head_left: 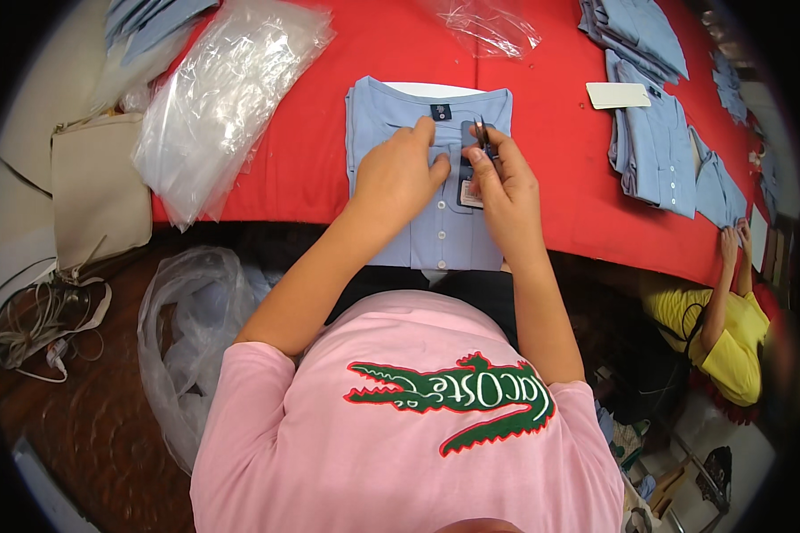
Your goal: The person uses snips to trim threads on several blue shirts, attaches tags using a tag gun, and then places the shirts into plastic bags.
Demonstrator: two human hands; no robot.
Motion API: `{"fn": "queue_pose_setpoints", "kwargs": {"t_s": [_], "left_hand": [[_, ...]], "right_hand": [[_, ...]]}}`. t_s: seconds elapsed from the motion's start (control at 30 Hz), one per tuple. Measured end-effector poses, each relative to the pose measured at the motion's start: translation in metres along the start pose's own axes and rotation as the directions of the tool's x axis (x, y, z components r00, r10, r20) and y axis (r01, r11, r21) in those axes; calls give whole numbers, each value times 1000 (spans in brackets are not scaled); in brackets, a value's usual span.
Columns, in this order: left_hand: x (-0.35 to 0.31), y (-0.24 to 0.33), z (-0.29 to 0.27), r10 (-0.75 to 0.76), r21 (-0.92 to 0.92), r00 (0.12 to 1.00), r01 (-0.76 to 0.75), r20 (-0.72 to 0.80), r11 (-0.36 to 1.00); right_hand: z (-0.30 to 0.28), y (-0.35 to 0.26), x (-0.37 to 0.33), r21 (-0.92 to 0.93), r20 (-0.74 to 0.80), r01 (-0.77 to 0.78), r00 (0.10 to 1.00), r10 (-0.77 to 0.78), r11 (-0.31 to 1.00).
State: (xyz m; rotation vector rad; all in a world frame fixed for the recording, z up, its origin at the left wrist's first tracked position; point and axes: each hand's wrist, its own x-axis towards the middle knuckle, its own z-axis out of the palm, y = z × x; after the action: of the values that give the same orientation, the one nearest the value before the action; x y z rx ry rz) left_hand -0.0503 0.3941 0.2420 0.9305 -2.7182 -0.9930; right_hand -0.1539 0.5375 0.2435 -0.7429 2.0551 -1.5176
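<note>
A folded light-blue buttoned shirt [418, 240] lies in front of me, its lower edge at the near edge of the red-covered table. A white card [436, 90] shows behind its neckline, and a dark neck label [441, 112] sits inside the collar. My left hand [396, 178] is over the shirt's front, fingers curled together; what they pinch, if anything, is hidden. My right hand [509, 186] grips small dark thread snips [482, 133], blades pointing away from me. A dark hang tag with a white sticker [469, 194] hangs beside the right fingers.
Clear plastic bags [231, 98] are stacked on the left of the red table cloth [560, 169]. Folded blue shirts [658, 151] and a white card [618, 95] lie at right. A co-worker in yellow [729, 329] handles cloth there. A beige bag [98, 195] hangs at left.
</note>
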Motion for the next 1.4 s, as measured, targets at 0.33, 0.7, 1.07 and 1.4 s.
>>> {"fn": "queue_pose_setpoints", "kwargs": {"t_s": [0.33, 0.7, 1.07, 1.4], "left_hand": [[-20, -33, 5, -173, -713, 985, 130, 12, 689], [-18, -55, -9, -103, -908, 949, 315, 298, 275], [-18, -60, -5, -101, -909, 945, 326, 310, 261], [-21, -59, -4, -139, -920, 945, 320, 295, 226]], "right_hand": [[9, 8, -3, -87, 47, 44, 998, -40, 995], [29, -16, -7, -115, 147, 53, 988, -36, 992], [37, -12, -6, -71, 137, 94, 987, -84, 993], [38, -16, -4, 53, 149, 6, 989, -14, 999]]}}
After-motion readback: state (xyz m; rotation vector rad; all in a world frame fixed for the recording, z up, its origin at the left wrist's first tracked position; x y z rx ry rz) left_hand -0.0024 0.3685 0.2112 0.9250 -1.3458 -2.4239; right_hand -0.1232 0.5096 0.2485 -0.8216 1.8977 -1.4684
